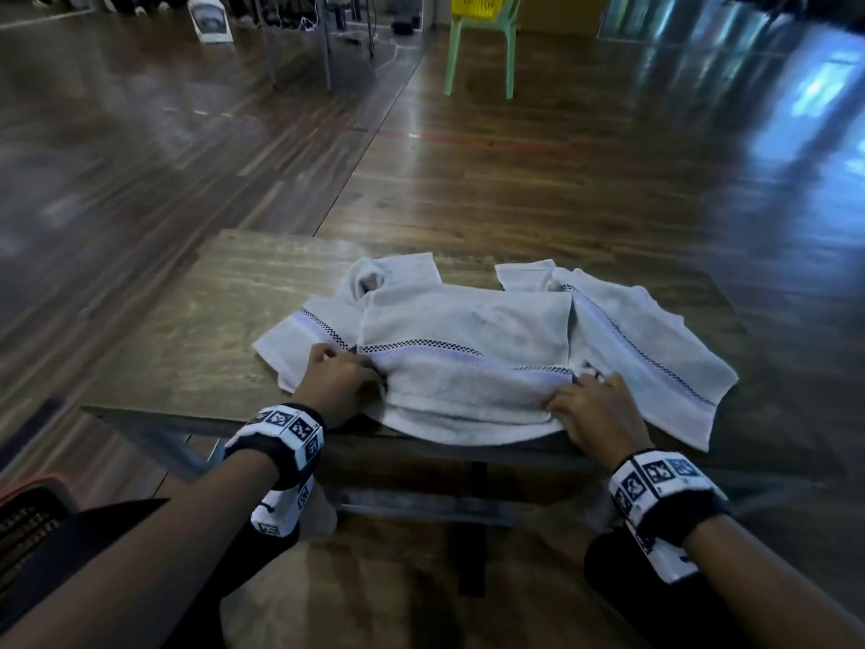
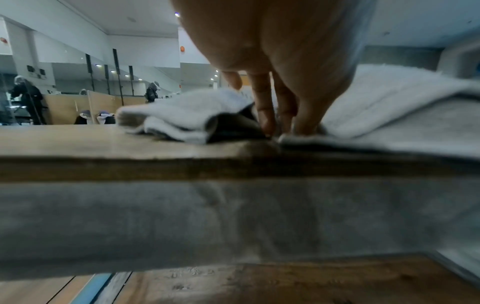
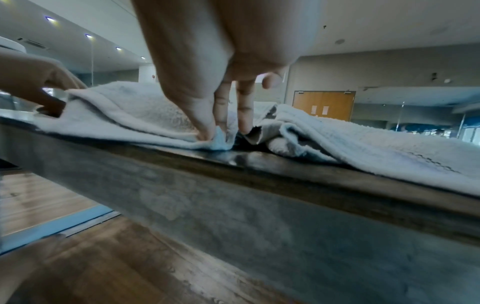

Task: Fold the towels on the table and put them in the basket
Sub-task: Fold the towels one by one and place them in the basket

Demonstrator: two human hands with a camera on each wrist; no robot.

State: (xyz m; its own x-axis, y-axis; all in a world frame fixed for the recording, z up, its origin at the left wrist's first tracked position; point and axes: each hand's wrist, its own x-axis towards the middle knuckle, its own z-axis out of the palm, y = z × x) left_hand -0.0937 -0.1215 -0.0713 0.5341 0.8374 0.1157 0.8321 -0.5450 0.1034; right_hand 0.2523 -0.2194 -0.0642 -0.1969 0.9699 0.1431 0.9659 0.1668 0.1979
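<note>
Several white towels with a checkered stripe lie overlapping on the wooden table (image 1: 196, 348). The middle towel (image 1: 468, 330) is folded over, its near edge along the table's front edge. My left hand (image 1: 346, 381) pinches its near left corner (image 2: 291, 136) between thumb and fingers. My right hand (image 1: 594, 409) pinches its near right corner (image 3: 218, 142) with thumb and index finger. Another towel (image 1: 290, 339) sticks out to the left, partly under the middle one. A third towel (image 1: 655, 348) lies spread on the right.
A dark basket with an orange rim (image 1: 28, 512) sits on the floor at my lower left. Across the room a green chair (image 1: 482, 53) carries a yellow basket (image 1: 477, 4). The table's left part is bare wood. People stand far off in the left wrist view.
</note>
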